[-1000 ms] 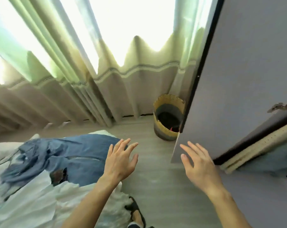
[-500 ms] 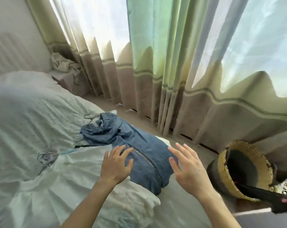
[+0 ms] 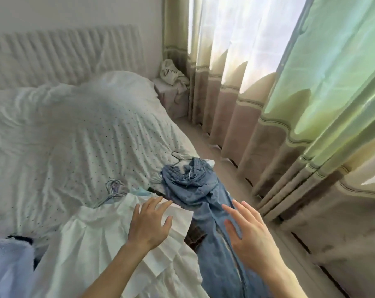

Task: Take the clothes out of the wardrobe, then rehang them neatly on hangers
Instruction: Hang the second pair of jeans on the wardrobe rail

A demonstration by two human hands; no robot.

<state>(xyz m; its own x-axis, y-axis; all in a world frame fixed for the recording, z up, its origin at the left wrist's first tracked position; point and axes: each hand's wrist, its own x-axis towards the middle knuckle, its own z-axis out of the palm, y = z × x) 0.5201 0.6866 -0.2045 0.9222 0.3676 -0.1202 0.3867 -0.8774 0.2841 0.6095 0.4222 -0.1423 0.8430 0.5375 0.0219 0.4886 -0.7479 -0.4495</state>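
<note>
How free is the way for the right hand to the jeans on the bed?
Probably yes, it looks free: the right hand is open just over the jeans, which lie uncovered at the edge of the bed. The left hand is aside, over the white garment.

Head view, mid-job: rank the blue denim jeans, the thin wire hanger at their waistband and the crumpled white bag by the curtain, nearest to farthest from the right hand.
1. Blue denim jeans, directly at the right hand, on its left side.
2. Thin wire hanger, farther ahead at the waistband end.
3. Crumpled white bag, in the far corner beside the curtain.
</note>
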